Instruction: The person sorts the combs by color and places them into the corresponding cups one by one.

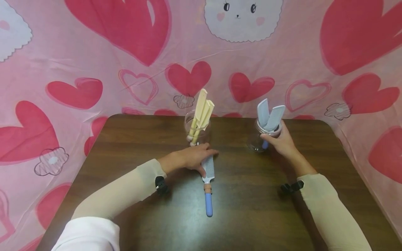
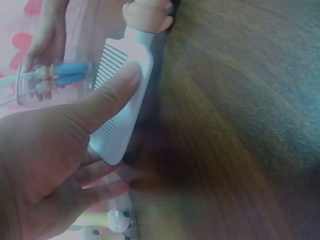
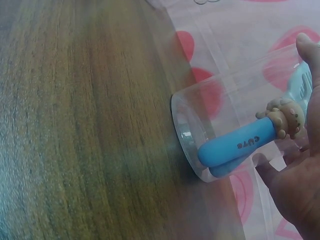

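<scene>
A blue-handled comb (image 1: 208, 204) with white teeth and a small figure at its neck points its handle toward me. My left hand (image 1: 195, 157) pinches its toothed part; the thumb lies across it in the left wrist view. At the right, my right hand (image 1: 285, 143) grips a clear jar (image 1: 253, 143) near the rim. Two light blue combs (image 1: 275, 118) stand in that jar, teeth up, their blue handles (image 3: 240, 145) at the bottom. Just beyond my left hand is another clear jar (image 1: 188, 120) with several yellow combs (image 1: 201, 108) leaning in it.
Both jars are toward the far side of a dark wooden table (image 1: 245, 209). A pink cloth (image 1: 106, 62) printed with red hearts hangs behind the table and along its sides.
</scene>
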Demonstrator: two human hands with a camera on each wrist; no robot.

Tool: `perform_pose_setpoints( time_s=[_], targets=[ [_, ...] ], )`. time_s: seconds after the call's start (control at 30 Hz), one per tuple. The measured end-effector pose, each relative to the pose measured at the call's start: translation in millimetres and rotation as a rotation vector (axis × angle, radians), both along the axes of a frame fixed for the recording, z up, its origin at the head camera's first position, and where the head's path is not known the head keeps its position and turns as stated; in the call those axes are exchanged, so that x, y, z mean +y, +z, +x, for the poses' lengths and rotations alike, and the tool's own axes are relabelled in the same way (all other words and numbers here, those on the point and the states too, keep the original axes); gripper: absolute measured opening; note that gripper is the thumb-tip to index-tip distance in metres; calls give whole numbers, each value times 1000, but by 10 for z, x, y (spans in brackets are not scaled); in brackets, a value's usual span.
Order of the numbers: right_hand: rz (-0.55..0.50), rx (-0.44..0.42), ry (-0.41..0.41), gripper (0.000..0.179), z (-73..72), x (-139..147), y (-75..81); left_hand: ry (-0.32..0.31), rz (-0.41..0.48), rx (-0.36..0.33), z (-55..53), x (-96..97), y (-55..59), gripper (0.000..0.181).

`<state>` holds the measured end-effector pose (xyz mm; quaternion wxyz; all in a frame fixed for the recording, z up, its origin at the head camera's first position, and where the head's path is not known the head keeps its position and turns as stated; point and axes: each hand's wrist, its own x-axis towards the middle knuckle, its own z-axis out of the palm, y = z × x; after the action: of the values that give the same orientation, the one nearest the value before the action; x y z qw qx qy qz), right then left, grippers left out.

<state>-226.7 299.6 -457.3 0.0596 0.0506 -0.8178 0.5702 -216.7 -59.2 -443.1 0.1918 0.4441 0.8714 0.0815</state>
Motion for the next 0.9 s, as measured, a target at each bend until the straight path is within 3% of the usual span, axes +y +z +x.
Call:
perform_pose_setpoints(
  time_s=[0.2,0.4,0.63,0.8,0.9],
  targets=[
    [-12,-3,2,76,-2,4,-22,-31,70,0,4,-25,11,62],
    [-39,14,5,74,0,-7,-22,-47,185,-62,11,-88,241,38],
    [-18,21,1,74,22,-7,-6,74,414,-236,21,-188,499,43],
    [-22,25,5,75,26,-5,0,156,664,-380,36,-201,574,41],
    [-35,30,7,73,20,-10,0,194,780,-418,47,-187,593,36]
  ],
)
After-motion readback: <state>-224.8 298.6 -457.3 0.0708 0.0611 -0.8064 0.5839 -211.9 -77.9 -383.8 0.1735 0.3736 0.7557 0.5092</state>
